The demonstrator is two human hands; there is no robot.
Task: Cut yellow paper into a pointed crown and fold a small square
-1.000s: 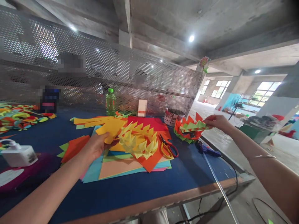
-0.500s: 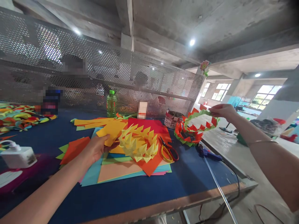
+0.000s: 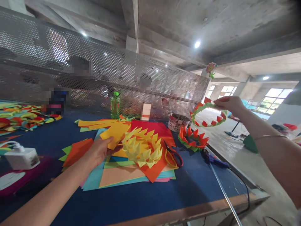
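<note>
Raised at the right, my right hand (image 3: 230,105) pinches the rim of a green and orange paper ring (image 3: 196,116) edged with folded points. Below it, a second orange and green paper ring (image 3: 192,138) rests on the table. My left hand (image 3: 102,150) is closed on a yellow paper sheet (image 3: 116,133) over the paper stack. Just right of that hand sits a pale yellow ring of folded paper points (image 3: 150,157). Scissors (image 3: 172,153) with yellow and red handles lie beside this ring. Part of my left fingers is hidden behind the sheet.
A blue glue gun (image 3: 217,160) lies near the table's right edge, its cord hanging over. Behind stand a green-capped bottle (image 3: 115,106) and a round patterned container (image 3: 177,122). Coloured paper pieces (image 3: 28,116) and a white charger (image 3: 22,157) are at left; a perforated metal screen (image 3: 98,81) runs behind.
My right hand has lifted the green and orange ring up and away from the second ring below it. The left hand keeps its hold on the yellow sheet. The view has shifted slightly.
</note>
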